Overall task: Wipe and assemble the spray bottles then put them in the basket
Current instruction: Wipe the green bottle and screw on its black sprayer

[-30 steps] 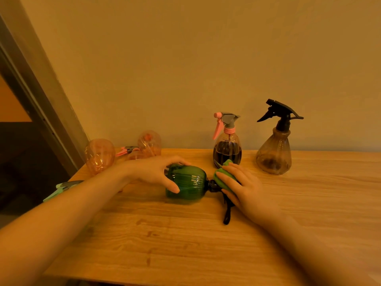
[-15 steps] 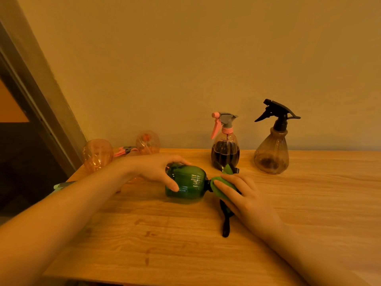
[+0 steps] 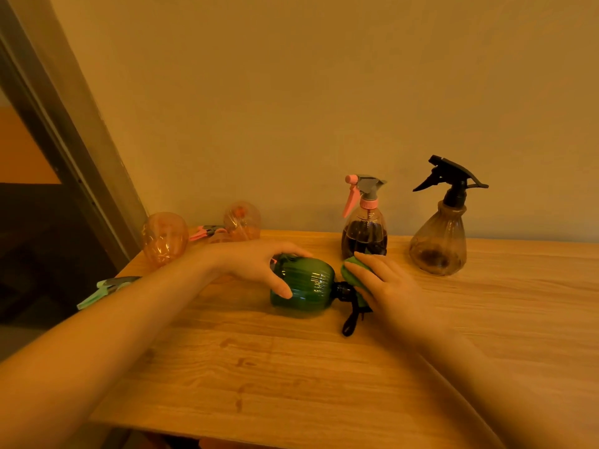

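A green spray bottle (image 3: 308, 286) lies on its side in the middle of the wooden table (image 3: 324, 384), neck pointing right. My left hand (image 3: 259, 264) grips its round body from above. My right hand (image 3: 385, 283) presses a green cloth (image 3: 351, 273) around the bottle's black spray head, whose black trigger (image 3: 350, 322) sticks out toward me. Behind stand a dark bottle with a pink and grey sprayer (image 3: 364, 222) and a smoky brown bottle with a black sprayer (image 3: 440, 234), both upright.
Two orange bottle bodies (image 3: 165, 238) (image 3: 241, 220) without heads sit at the table's far left, with a pink sprayer head (image 3: 204, 233) between them. A light green sprayer head (image 3: 103, 290) lies at the left edge. A wall rises directly behind the table.
My right hand with the cloth has shifted slightly over the black spray head, and the trigger has turned a little. My left hand keeps its hold on the green bottle.
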{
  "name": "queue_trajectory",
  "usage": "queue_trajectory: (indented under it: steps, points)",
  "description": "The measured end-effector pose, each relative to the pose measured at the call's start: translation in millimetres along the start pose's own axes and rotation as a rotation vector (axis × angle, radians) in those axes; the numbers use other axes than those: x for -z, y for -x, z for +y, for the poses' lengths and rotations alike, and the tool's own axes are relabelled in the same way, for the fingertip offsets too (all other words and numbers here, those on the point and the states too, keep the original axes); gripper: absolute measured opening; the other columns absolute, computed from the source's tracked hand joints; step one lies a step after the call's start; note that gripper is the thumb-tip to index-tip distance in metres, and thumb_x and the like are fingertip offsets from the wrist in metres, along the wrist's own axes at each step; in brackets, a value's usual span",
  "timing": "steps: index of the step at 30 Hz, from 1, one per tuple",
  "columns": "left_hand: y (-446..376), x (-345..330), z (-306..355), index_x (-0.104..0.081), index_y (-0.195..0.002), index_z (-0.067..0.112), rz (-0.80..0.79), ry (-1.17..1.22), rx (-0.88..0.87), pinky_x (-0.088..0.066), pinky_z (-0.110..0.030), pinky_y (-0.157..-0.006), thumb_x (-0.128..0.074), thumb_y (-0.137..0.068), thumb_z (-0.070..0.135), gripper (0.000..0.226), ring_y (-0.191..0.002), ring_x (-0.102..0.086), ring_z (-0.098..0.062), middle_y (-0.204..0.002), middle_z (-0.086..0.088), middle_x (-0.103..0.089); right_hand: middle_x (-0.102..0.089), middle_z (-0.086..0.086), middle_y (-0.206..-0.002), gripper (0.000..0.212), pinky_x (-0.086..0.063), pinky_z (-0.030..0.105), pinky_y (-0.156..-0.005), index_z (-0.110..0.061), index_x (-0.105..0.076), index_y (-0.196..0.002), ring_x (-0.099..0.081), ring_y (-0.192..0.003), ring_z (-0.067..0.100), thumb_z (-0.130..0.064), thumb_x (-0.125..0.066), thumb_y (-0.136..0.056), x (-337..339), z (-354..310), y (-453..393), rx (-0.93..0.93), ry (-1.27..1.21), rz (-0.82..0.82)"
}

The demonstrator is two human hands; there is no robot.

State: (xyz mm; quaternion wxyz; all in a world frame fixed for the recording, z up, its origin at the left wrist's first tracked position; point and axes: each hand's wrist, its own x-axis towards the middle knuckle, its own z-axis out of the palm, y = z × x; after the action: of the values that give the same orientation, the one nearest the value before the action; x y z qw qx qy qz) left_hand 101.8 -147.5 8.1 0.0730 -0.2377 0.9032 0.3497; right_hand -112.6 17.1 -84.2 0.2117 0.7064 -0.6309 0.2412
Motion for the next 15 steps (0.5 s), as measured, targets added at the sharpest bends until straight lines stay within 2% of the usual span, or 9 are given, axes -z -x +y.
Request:
queue_trajectory:
  steps: [2,4,6,9,13,15]
  points:
    - [-1.1,0.9,0.4,-0.042,-0.136,0.034,-0.011,-0.006,0.004,-0.039,-0.022,-0.103,-0.079,-0.076,0.021,0.072,-0.125,-0.044,-0.007,-0.135,0.014,-0.046,-0.058,0.013,-0.127,0.057,-0.052,0.046,-0.085,-0.011,-0.058,-0.128,-0.056,-0.112,0.033,-0.012,-0.079,-0.075,5.7,2.9,12.2,0.034,0.076,-0.009]
    - [-1.7,1.8,1.3,-0.043,-0.133,0.038,-0.018,-0.007,0.012,-0.039,-0.016,-0.099,-0.078,-0.076,0.02,0.069,-0.124,-0.043,-0.006,-0.133,0.015,-0.046,-0.059,0.014,-0.124,0.061,-0.052,0.046,-0.084,-0.01,-0.059,-0.127,-0.056,-0.109,0.034,-0.008,-0.081,-0.071,12.9,3.5,23.1,0.046,0.128,0.0]
    - [-3.1,2.8,1.2,-0.044,-0.129,0.042,-0.02,-0.002,0.008,-0.039,-0.017,-0.1,-0.079,-0.075,0.02,0.068,-0.124,-0.044,-0.006,-0.132,0.015,-0.047,-0.06,0.015,-0.121,0.061,-0.053,0.044,-0.084,-0.007,-0.06,-0.126,-0.054,-0.107,0.034,-0.005,-0.081,-0.069,17.8,2.5,31.9,0.044,0.127,0.019]
    - [-3.7,3.1,1.4,-0.044,-0.132,0.039,-0.023,-0.019,0.011,-0.04,-0.018,-0.1,-0.079,-0.075,0.019,0.07,-0.122,-0.045,-0.006,-0.131,0.015,-0.047,-0.057,0.017,-0.123,0.061,-0.052,0.043,-0.086,-0.007,-0.058,-0.128,-0.049,-0.11,0.032,-0.004,-0.08,-0.071,19.6,-2.4,38.3,0.046,0.071,0.05]
    - [-4.4,4.1,2.1,-0.044,-0.128,0.041,-0.028,-0.039,0.002,-0.041,-0.022,-0.101,-0.08,-0.074,0.021,0.068,-0.121,-0.046,-0.007,-0.128,0.017,-0.047,-0.054,0.018,-0.129,0.038,-0.045,0.04,-0.093,-0.008,-0.056,-0.129,-0.047,-0.116,0.032,-0.015,-0.054,-0.091,18.5,-16.3,27.5,0.149,0.002,0.114]
    - [-4.1,3.5,2.5,-0.043,-0.126,0.044,-0.032,-0.038,0.008,-0.041,-0.023,-0.101,-0.081,-0.074,0.021,0.068,-0.121,-0.046,-0.007,-0.127,0.018,-0.047,-0.053,0.017,-0.133,0.039,-0.045,0.041,-0.095,-0.01,-0.056,-0.13,-0.048,-0.12,0.033,-0.02,-0.047,-0.093,11.2,-19.5,21.3,0.19,-0.005,0.089]
